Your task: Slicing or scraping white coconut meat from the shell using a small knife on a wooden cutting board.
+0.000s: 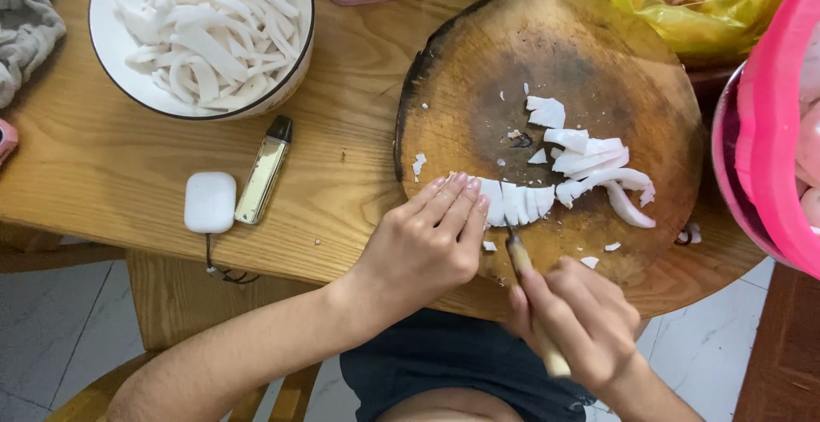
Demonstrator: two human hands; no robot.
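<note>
White curved strip of flesh [515, 203], partly sliced, lay on a round dark-stained wooden chopping board [598, 55].

Left hand [427, 247] rested on the strip's uncut end, fingers [457, 200] held flat and together, pressing it down. Right hand [576, 319] had its fingers closed round the pale wooden handle of a knife [530, 302], blade edge-on at the strip. Loose cut white slices [598, 170] lay just right of it. Elsewhere on the light wooden surface [102, 174]: white bowl of cut strips [205, 33], small white rounded case [209, 202], slim gold-coloured device [265, 170], pink basin [769, 131].
</note>
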